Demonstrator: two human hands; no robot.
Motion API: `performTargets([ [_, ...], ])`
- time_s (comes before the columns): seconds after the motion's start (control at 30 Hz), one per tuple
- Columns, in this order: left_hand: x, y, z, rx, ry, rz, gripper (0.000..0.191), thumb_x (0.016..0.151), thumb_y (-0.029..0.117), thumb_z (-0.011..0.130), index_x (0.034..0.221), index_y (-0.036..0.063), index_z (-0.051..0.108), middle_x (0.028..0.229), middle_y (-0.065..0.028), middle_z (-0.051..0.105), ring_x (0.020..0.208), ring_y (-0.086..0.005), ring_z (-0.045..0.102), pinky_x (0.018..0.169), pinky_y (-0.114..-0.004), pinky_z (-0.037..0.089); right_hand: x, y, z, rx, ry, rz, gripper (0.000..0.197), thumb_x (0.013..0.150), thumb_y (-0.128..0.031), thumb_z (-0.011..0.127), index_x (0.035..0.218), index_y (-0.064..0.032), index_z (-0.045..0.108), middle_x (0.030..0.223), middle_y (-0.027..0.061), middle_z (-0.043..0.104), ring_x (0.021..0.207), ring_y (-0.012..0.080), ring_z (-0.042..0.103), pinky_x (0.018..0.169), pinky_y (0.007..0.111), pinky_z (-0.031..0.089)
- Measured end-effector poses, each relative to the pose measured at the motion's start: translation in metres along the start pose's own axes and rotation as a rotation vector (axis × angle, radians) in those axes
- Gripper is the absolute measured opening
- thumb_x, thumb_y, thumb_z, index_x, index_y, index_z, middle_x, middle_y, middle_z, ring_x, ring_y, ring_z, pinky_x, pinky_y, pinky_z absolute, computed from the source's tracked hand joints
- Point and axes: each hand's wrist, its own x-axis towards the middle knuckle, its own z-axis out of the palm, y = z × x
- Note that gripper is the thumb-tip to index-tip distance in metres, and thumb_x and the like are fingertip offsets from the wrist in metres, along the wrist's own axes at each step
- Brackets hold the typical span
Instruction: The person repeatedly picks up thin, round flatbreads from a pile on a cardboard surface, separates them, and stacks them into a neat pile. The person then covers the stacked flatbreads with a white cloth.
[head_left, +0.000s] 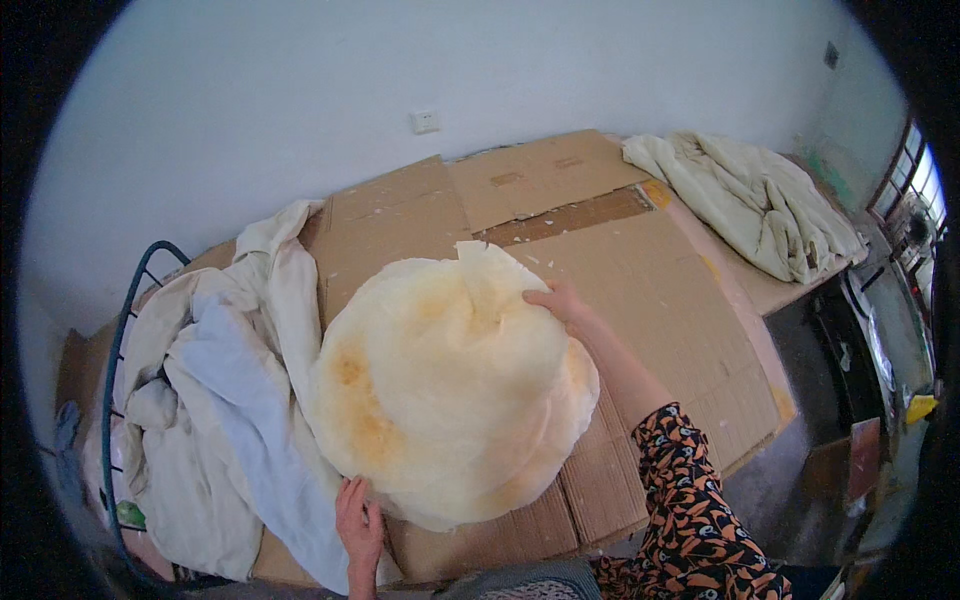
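Before me lies a stack of large, thin round flatbreads (450, 375), pale with toasted brown patches on the left side. The layers overlap unevenly, and a flap of the top sheet sticks up at the far edge. My right hand (561, 304) pinches the far right edge, thumb on top, with the other fingers hidden beneath. At the near left edge is my left hand (360, 521), its fingertips beside the bread's rim and next to a cloth (225, 367). This crumpled white cloth, with a pale blue part, lies along the stack's left side.
Flattened cardboard sheets (645, 300) cover the surface under the bread, with small crumbs scattered near a brown strip. A folded cream quilt (750, 202) lies at the far right. A dark metal rail (120, 352) bounds the left side. Behind, the wall (375, 67) has a socket (424, 122).
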Motion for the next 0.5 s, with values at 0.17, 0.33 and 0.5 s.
performTargets([
  [0.17,0.007,0.007,-0.002,-0.064,0.081,-0.015,0.025,0.074,0.0,0.055,0.098,0.0016,0.061,0.107,-0.0147,0.058,0.107,-0.032,0.051,0.093,-0.039,0.039,0.018,-0.106,0.04,-0.106,-0.24,-0.206,0.038,0.077,-0.022,0.062,0.108,0.0007,0.057,0.1,0.0117,0.061,0.086,0.0183,0.06,0.075,0.034,0.049],
  [0.33,0.039,0.037,0.015,0.024,0.01,0.162,0.025,0.074,0.0,0.055,0.097,0.0035,0.062,0.106,-0.0127,0.059,0.104,-0.0314,0.053,0.091,-0.037,0.042,0.026,-0.235,0.157,-0.293,-0.161,-0.683,0.022,0.073,-0.013,0.062,0.083,0.0057,0.06,0.08,0.0101,0.06,0.076,0.0166,0.057,0.062,0.032,0.047],
  [0.5,0.034,0.032,-0.001,-0.072,0.025,0.126,0.023,0.074,-0.001,0.056,0.095,0.0028,0.062,0.102,-0.0136,0.061,0.098,-0.03,0.057,0.085,-0.036,0.045,0.035,-0.256,0.127,0.402,-0.146,-0.886,0.019,0.075,-0.01,0.06,0.085,0.0059,0.058,0.08,0.0115,0.06,0.076,0.0172,0.058,0.06,0.032,0.05],
])
